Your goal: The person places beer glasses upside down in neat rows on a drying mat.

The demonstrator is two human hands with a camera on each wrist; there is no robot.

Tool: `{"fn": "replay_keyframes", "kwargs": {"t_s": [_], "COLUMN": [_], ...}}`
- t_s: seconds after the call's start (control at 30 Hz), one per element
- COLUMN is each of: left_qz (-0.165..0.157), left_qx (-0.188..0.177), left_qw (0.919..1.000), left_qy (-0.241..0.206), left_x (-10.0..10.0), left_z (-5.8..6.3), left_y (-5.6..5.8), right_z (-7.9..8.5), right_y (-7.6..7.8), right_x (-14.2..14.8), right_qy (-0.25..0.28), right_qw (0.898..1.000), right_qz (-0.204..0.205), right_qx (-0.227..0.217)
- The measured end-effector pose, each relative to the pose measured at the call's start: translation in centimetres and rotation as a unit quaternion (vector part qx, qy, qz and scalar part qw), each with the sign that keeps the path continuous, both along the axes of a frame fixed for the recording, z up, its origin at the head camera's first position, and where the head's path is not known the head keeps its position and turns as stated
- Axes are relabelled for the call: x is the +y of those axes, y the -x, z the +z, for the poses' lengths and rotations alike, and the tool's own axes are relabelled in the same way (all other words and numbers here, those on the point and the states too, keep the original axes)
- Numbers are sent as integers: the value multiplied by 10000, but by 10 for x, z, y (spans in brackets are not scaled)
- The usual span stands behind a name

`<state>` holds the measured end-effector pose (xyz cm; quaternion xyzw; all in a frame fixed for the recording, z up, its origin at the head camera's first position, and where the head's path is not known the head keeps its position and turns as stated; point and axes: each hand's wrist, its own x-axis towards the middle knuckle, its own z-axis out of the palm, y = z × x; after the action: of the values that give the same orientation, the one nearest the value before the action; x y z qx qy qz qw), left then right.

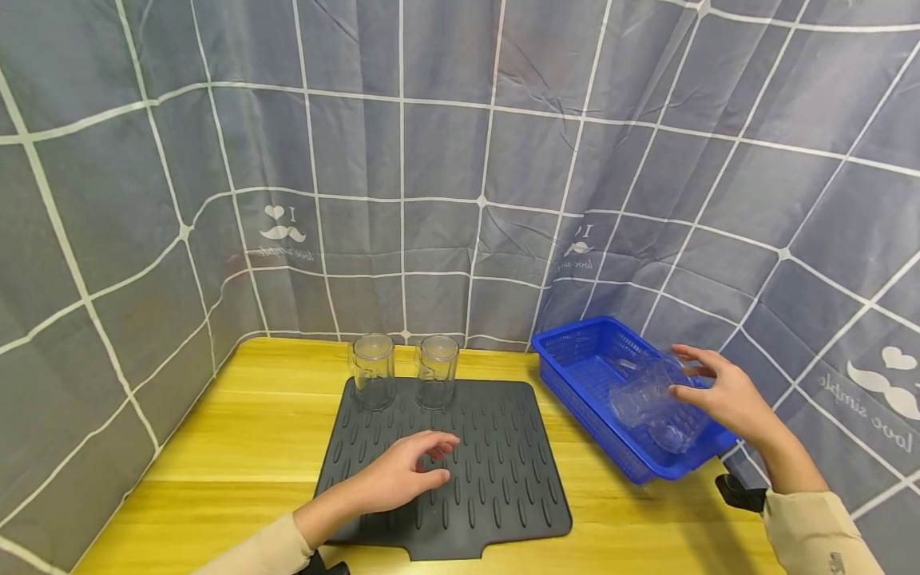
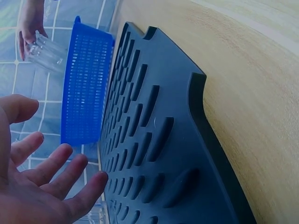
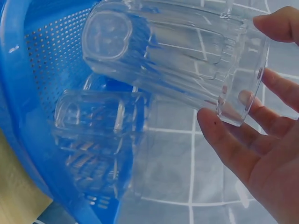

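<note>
My right hand (image 1: 726,391) grips one end of a clear glass mug (image 3: 173,56), thumb on one side and fingers on the other. The mug is tilted over the blue basket (image 1: 575,411). Beneath it another clear glass (image 3: 93,121) lies in the basket. My left hand (image 1: 398,473) hovers above the dark ribbed mat (image 1: 503,471), fingers loosely bent and holding nothing; its palm shows in the left wrist view. Two clear glass mugs, a left one (image 1: 374,375) and a right one (image 1: 436,375), stand side by side at the mat's far edge.
The mat lies on a yellow wood-grain table (image 1: 216,447), with the basket at its right. A grey curtain (image 1: 446,160) with white grid lines hangs behind the table and along both sides.
</note>
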<state>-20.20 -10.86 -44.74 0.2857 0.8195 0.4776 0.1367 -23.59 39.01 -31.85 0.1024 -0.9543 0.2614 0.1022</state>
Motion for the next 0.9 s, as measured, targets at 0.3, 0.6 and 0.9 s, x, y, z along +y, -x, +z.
{"fn": "replay_keyframes", "kwargs": {"t_s": [0.3, 0.6, 0.9], "left_qz": [-33, -48, -60], "left_qx": [57, 38, 66], "left_qw": [10000, 10000, 10000], "left_qy": [2, -6, -11], "left_x": [3, 6, 11], "left_z": [1, 1, 1], "left_y": [0, -1, -1], "right_z": [8, 11, 6], "right_y": [-5, -10, -15], "right_x": [-10, -29, -42], "right_qy": [161, 605, 1197], "right_qw": [9996, 9965, 9884], "right_qz": [161, 555, 935], "right_qx": [170, 176, 75]}}
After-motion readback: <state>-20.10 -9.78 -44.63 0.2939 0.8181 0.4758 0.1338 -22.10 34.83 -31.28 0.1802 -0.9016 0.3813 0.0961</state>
